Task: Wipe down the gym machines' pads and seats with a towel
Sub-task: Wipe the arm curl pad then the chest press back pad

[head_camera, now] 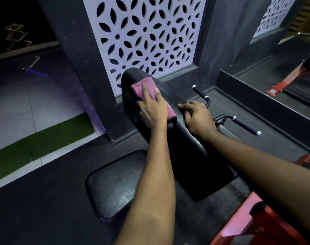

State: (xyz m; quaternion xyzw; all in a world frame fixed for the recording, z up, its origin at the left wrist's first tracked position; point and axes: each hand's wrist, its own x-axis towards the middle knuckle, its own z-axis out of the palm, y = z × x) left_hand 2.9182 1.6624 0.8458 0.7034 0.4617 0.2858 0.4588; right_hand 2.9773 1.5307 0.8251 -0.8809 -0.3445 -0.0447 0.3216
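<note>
Towel (pixel 148 83) seemingly flat under left fingers (pixel 145 90).
</note>
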